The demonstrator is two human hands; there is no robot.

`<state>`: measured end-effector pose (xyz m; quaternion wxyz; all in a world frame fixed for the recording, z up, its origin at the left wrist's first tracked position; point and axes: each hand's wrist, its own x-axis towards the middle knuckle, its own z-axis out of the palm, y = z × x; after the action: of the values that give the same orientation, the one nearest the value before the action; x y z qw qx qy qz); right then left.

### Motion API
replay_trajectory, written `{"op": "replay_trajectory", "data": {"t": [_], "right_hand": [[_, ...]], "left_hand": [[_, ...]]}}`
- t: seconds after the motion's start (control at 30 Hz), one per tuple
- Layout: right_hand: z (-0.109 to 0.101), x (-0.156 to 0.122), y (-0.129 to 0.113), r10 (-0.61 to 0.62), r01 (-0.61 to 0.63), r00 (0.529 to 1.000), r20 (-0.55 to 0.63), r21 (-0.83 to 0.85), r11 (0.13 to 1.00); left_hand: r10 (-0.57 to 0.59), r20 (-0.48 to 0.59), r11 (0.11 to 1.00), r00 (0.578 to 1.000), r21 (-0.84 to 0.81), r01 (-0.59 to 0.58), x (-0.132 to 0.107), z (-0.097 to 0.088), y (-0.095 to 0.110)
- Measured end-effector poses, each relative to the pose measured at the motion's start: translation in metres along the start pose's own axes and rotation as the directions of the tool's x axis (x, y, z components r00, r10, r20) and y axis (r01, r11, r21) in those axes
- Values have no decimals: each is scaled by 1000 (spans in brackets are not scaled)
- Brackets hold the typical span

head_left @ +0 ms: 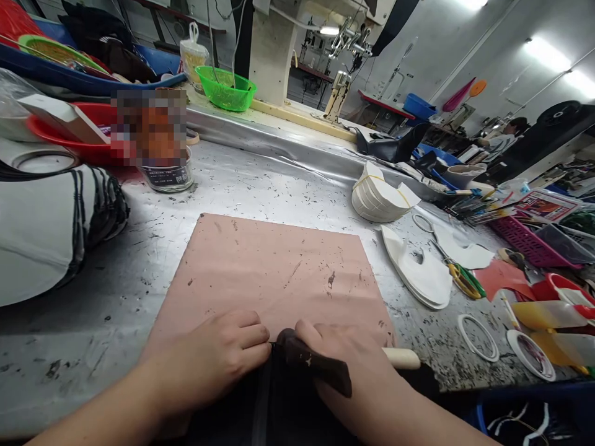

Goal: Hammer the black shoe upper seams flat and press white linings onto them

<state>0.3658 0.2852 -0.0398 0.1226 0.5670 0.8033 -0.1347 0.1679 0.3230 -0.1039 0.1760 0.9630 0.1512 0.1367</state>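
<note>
Close before you, your right hand (356,359) grips a smooth, curved dark piece (320,365) at the near side of a scuffed pink mat (279,266); your left hand (227,347) curls beside its tip, its hold hidden. Silvery, flecked sheeting (279,179) lies beneath; beyond, a banded white stack (377,203), sewing machine (337,99), tube lights (548,56)

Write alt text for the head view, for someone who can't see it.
The left hand touches black material and the right hand holds a dark object over a pink mat. White pieces and scissors lie to the right.
</note>
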Motion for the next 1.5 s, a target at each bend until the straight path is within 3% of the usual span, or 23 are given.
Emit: {"op": "replay_trajectory", "data": {"t": [0.3,0.43,0.57,0.67,0.73,0.87,0.93,1.1,1.3,1.4,1.5], "right_hand": [[-3,-2,-3,-63,67,992,105,-34,997],[-3,1,-4,-72,72,997,-14,-40,997],[-8,3,-5,-137,146,986,91,-98,984],[-10,5,-4,-94,93,996,-11,-57,994],[-7,6,-4,-84,82,995,-58,-27,996],[-1,9,-6,-115,115,993,-3,-13,993],[-2,10,-6,-97,97,995,31,-3,995],[-9,14,-7,-22,18,999,49,69,997],[-11,17,-14,-58,57,996,64,23,998],[-14,18,-18,-65,65,998,5,22,998],[-17,19,-20,-129,127,989,77,22,992]], "left_hand": [[-2,-63,999,998,33,4,-1,2,1],[-29,-57,998,998,45,31,-2,2,2],[-18,-75,999,997,39,20,-2,1,5],[-36,-65,999,997,25,38,-2,1,5],[-107,-77,994,991,1,108,-4,2,3],[-282,-98,946,954,-195,259,-10,1,-1],[-258,-101,945,961,-232,230,-13,-1,-1],[-129,-138,992,982,-13,128,-21,1,6],[-253,-190,967,949,-86,240,-30,9,8],[-221,-227,975,949,-49,215,-32,11,8],[-180,-222,982,958,19,189,-33,11,10]]}}
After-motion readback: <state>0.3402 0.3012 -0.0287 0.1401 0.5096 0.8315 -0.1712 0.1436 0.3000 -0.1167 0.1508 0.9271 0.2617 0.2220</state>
